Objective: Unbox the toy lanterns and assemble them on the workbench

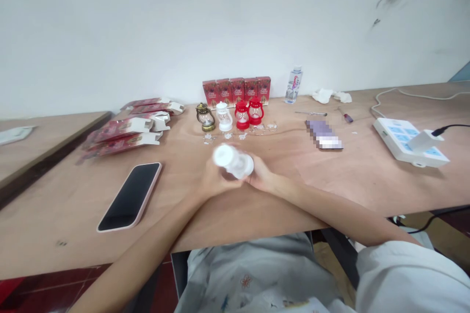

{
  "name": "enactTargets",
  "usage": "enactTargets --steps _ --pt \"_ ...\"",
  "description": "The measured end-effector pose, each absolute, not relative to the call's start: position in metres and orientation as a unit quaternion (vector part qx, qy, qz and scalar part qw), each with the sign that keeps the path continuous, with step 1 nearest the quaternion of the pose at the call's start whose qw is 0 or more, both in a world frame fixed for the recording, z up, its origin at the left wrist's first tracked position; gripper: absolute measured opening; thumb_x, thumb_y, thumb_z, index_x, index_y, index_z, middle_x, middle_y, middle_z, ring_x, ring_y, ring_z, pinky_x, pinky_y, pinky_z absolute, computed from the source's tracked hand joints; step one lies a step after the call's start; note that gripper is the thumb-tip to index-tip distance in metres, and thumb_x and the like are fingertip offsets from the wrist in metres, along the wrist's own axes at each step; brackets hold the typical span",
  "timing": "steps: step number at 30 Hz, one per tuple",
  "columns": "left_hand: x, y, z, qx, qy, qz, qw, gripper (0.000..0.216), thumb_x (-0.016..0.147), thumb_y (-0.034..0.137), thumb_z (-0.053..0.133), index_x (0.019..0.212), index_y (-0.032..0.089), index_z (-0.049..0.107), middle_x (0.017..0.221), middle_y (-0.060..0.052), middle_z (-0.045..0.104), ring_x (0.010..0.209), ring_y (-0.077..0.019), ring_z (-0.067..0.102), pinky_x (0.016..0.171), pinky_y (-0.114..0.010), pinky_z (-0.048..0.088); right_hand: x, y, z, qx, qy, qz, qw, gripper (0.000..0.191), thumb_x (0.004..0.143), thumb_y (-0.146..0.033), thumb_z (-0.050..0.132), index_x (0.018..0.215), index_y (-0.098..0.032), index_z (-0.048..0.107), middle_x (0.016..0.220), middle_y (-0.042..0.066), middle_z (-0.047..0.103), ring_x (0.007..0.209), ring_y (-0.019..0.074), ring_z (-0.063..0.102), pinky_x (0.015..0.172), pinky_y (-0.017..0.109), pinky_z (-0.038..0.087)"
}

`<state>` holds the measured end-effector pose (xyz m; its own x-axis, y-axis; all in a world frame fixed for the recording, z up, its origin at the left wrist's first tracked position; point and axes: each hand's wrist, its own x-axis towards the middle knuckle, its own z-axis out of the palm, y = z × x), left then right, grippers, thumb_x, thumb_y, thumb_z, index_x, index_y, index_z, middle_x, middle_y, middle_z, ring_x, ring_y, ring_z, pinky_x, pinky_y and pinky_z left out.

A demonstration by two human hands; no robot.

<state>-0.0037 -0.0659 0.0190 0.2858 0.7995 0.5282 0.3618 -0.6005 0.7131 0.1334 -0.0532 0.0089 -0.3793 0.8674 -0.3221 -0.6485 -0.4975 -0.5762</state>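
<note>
A small white lantern (pixel 240 165) is held tilted between my two hands, above the table near its front edge; motion blurs it. My left hand (pixel 216 178) is closed round its left end, where the round white top shows. On the other end, my right hand (pixel 260 174) grips the white base. Just beyond my hands stand a bronze-coloured lantern (pixel 205 118), another white lantern (pixel 224 117) and two red lanterns, one (pixel 242 116) slightly in front of the other (pixel 256 111). Small white and clear pieces (pixel 227 136) lie in front of them.
Several red printed boxes (pixel 237 92) stand against the wall. Flattened red cartons (pixel 125 132) and a phone (pixel 130 196) lie to the left. Rightward are a water bottle (pixel 294 84), crumpled tissues (pixel 323 95), a second phone (pixel 323 134), a screwdriver (pixel 347 117) and a power strip (pixel 407 142).
</note>
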Motion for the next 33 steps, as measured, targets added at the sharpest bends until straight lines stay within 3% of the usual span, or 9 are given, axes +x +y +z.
enactTargets --steps 3,7,11,16,22,28,31,33 --pt "-0.003 -0.066 0.015 0.801 0.340 0.444 0.212 0.070 0.053 0.028 0.078 0.117 0.025 0.051 0.116 -0.008 0.060 0.105 -0.0314 0.059 0.092 -0.049 0.049 0.131 -0.050 0.004 -0.310 -0.184 0.806 0.469 0.025 0.091 -0.023 0.036 0.079 -0.017 0.058 0.060 -0.002 0.061 0.051 0.0118 0.056 0.046 0.020 0.047" --pt "-0.001 -0.062 0.011 0.750 0.320 0.530 0.232 0.072 0.050 0.025 0.081 0.115 0.022 0.048 0.115 -0.010 0.060 0.105 -0.0296 0.059 0.098 -0.051 0.044 0.134 -0.052 0.006 -0.294 -0.193 0.809 0.470 0.022 0.089 -0.018 0.038 0.083 -0.018 0.059 0.063 -0.002 0.063 0.053 0.0105 0.058 0.049 0.019 0.050" --pt "0.001 -0.055 0.016 0.578 0.373 0.616 0.385 0.060 0.053 0.030 0.081 0.105 0.017 0.052 0.106 -0.008 0.064 0.101 -0.0252 0.061 0.094 -0.042 0.047 0.138 -0.060 0.017 -0.309 -0.186 0.811 0.461 0.026 0.091 -0.018 0.034 0.092 -0.013 0.060 0.072 0.005 0.068 0.061 0.0133 0.065 0.064 0.026 0.057" --pt "-0.002 -0.049 0.032 0.306 0.329 0.633 0.631 0.033 0.074 0.041 0.066 0.093 0.015 0.058 0.092 -0.004 0.067 0.083 -0.0134 0.065 0.072 -0.020 0.054 0.141 -0.062 0.019 -0.311 -0.223 0.824 0.418 0.029 0.087 -0.009 0.032 0.090 -0.002 0.060 0.082 0.017 0.069 0.083 0.0186 0.069 0.091 0.031 0.053" --pt "-0.004 -0.052 0.044 0.159 0.306 0.595 0.725 0.036 0.090 0.044 0.042 0.102 0.013 0.056 0.087 -0.007 0.069 0.079 -0.0165 0.068 0.069 -0.023 0.058 0.139 -0.061 0.012 -0.288 -0.258 0.818 0.425 0.029 0.081 0.005 0.036 0.095 -0.003 0.060 0.086 0.012 0.069 0.094 0.0151 0.068 0.103 0.029 0.044" --pt "-0.006 -0.051 0.042 0.146 0.297 0.581 0.744 0.041 0.090 0.046 0.041 0.111 0.014 0.054 0.088 -0.008 0.069 0.078 -0.0168 0.069 0.069 -0.023 0.058 0.138 -0.060 0.008 -0.316 -0.258 0.786 0.464 0.023 0.088 -0.001 0.038 0.088 -0.006 0.061 0.084 0.011 0.068 0.086 0.0141 0.069 0.096 0.028 0.050" --pt "-0.006 -0.051 0.043 0.142 0.304 0.573 0.748 0.043 0.089 0.048 0.042 0.111 0.013 0.055 0.088 -0.008 0.069 0.078 -0.0162 0.069 0.067 -0.021 0.058 0.138 -0.061 0.013 -0.349 -0.266 0.776 0.453 0.023 0.090 -0.004 0.038 0.084 -0.007 0.060 0.075 0.008 0.068 0.074 0.0118 0.069 0.081 0.023 0.056" --pt "-0.006 -0.052 0.043 0.143 0.310 0.568 0.749 0.044 0.090 0.049 0.040 0.110 0.013 0.055 0.087 -0.008 0.069 0.076 -0.0152 0.069 0.066 -0.020 0.058 0.140 -0.064 0.018 -0.375 -0.285 0.768 0.434 0.024 0.092 -0.007 0.038 0.083 -0.008 0.060 0.064 0.005 0.066 0.059 0.0086 0.066 0.061 0.016 0.056"
